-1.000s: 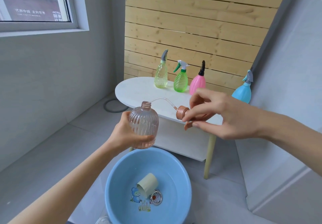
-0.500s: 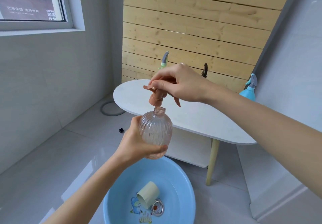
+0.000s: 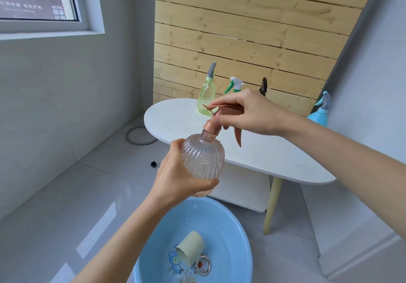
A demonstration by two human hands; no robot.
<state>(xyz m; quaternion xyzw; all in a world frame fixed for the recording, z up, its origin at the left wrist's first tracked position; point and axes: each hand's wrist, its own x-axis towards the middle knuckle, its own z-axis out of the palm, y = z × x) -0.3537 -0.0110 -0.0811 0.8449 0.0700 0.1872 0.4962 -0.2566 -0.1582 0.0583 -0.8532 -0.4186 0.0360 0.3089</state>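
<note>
My left hand (image 3: 175, 177) grips a clear, ribbed, pink-tinted spray bottle (image 3: 203, 157) round its belly, holding it upright above a blue basin. My right hand (image 3: 248, 111) pinches the copper-coloured spray head (image 3: 214, 126), which sits on the bottle's neck with its trigger hanging down to the right. The fingers of the right hand cover most of the head's top.
The blue basin (image 3: 232, 223) on the floor holds water, a pale green cup (image 3: 190, 247) lying on its side and a small round metal object (image 3: 203, 265). A white table (image 3: 274, 157) behind carries a light green bottle (image 3: 206, 98), a green sprayer top (image 3: 235, 84) and a blue bottle (image 3: 319, 115). Grey tiled floor to the left.
The right hand brought the spray head, with its tube, from beside the bottle onto the neck. The head now sits on the neck and has turned, its trigger pointing down to the right.
</note>
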